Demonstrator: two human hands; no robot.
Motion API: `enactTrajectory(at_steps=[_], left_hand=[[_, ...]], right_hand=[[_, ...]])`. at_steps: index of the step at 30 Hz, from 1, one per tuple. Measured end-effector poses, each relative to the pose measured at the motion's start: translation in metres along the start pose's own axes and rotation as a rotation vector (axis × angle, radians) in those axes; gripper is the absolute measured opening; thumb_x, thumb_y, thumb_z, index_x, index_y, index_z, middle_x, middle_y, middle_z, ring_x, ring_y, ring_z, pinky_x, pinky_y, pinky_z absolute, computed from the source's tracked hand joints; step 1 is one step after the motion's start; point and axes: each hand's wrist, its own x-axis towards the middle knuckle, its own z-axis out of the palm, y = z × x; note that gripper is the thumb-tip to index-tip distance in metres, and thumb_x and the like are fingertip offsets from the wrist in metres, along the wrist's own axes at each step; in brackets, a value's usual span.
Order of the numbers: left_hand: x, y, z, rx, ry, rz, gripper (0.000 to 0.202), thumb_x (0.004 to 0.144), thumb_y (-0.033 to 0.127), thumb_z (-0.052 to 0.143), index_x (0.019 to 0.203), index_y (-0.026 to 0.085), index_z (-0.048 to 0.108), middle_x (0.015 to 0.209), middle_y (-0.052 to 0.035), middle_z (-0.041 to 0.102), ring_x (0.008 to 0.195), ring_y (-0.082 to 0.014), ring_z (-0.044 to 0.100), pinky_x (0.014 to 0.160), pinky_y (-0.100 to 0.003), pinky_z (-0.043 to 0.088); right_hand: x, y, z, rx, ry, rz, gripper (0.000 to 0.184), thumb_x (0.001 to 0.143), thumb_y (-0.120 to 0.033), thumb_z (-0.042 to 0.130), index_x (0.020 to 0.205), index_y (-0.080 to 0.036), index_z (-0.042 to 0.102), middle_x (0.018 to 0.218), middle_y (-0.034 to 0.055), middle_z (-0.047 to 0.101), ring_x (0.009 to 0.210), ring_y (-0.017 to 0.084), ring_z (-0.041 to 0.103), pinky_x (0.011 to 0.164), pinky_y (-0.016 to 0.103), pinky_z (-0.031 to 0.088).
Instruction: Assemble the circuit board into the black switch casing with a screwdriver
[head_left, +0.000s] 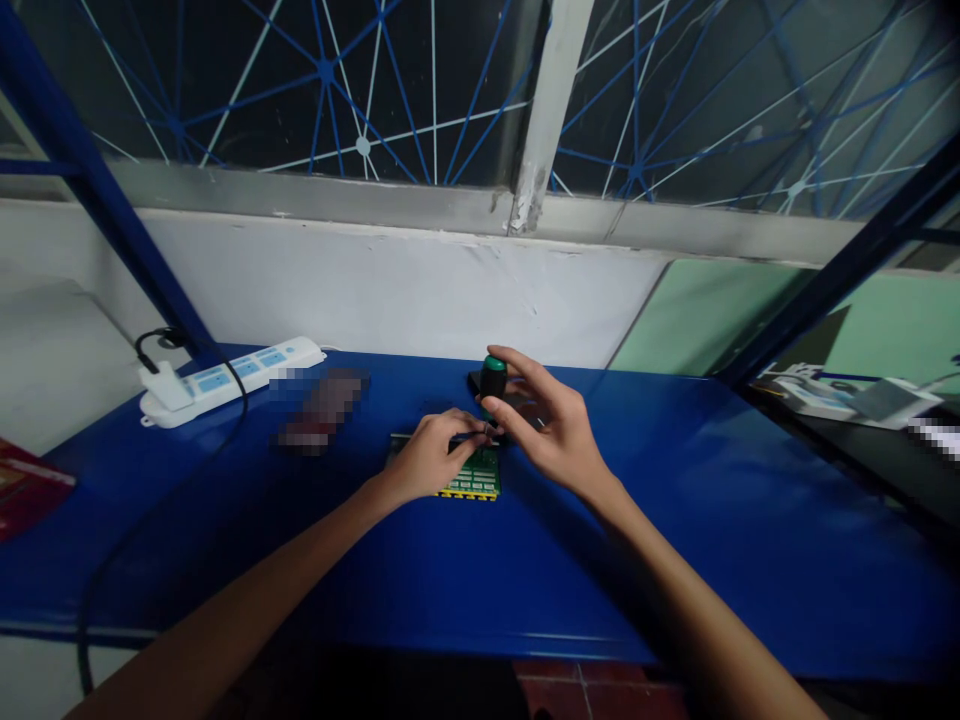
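Left hand [431, 458] clamps the circuit board [477, 479], right hand [555, 435] loosely grips the upright screwdriver [493, 378], work seemingly midway

— What lies on the blue table [750, 520]?
— A white power strip [232, 375] at the back left, against the white wall [390, 285]. A black cable [238, 395] is plugged into its left end, loops over it and runs off the front edge.
— Anything else?
— A red thing [26, 485] at the far left, cut off by the edge, and a blurred patch [319, 410] just right of the strip.
— And above?
— A dark window [360, 90] crossed by blue and white lines, with a slanting blue post [97, 190] in front.
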Motion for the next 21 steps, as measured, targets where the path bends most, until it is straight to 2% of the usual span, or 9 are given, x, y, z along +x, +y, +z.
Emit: enactTrajectory(at_steps=[5, 12, 14, 18, 21], left_hand=[[-0.002, -0.004, 0.006, 0.024, 0.071, 0.0, 0.012, 0.086, 0.017, 0.063, 0.085, 0.017, 0.074, 0.086, -0.0057, 0.074, 0.085, -0.0209, 0.068, 0.08, -0.034, 0.052], [-0.001, -0.006, 0.007, 0.025, 0.141, 0.02, 0.009, 0.083, 0.019, 0.067, 0.083, 0.018, 0.076, 0.083, -0.0059, 0.075, 0.08, -0.0206, 0.068, 0.075, -0.033, 0.053], [-0.001, -0.006, 0.008, 0.04, 0.152, 0.009, 0.008, 0.083, 0.02, 0.067, 0.083, 0.018, 0.076, 0.083, -0.0053, 0.075, 0.08, -0.0204, 0.068, 0.074, -0.033, 0.053], [-0.001, -0.005, 0.008, 0.052, 0.161, -0.016, 0.007, 0.081, 0.02, 0.069, 0.083, 0.018, 0.075, 0.082, -0.0046, 0.074, 0.08, -0.0205, 0.068, 0.074, -0.033, 0.053], [0.0, -0.002, 0.007, 0.028, 0.129, 0.006, 0.011, 0.083, 0.018, 0.064, 0.086, 0.018, 0.075, 0.086, -0.0055, 0.074, 0.083, -0.0207, 0.068, 0.077, -0.034, 0.053]], right_hand=[[0.001, -0.002, 0.004, -0.051, 0.049, -0.067, 0.044, 0.09, -0.033, 0.056, 0.133, -0.026, 0.052, 0.111, 0.0068, 0.062, 0.088, 0.018, 0.062, 0.067, 0.031, 0.056], [0.001, 0.004, 0.009, -0.095, 0.031, 0.038, 0.059, 0.089, -0.036, 0.056, 0.143, -0.025, 0.034, 0.097, 0.0051, 0.065, 0.071, 0.016, 0.059, 0.059, 0.031, 0.051], [0.001, 0.006, 0.011, -0.119, 0.034, 0.05, 0.057, 0.088, -0.037, 0.056, 0.141, -0.024, 0.037, 0.093, 0.0045, 0.064, 0.067, 0.015, 0.057, 0.058, 0.031, 0.05], [0.003, 0.01, 0.013, -0.156, 0.058, 0.047, 0.044, 0.087, -0.04, 0.057, 0.126, -0.019, 0.052, 0.087, 0.004, 0.061, 0.069, 0.015, 0.056, 0.059, 0.03, 0.048], [0.003, 0.012, 0.013, -0.141, 0.076, 0.051, 0.043, 0.087, -0.041, 0.057, 0.123, -0.018, 0.054, 0.081, 0.0023, 0.061, 0.067, 0.015, 0.057, 0.059, 0.03, 0.048]])
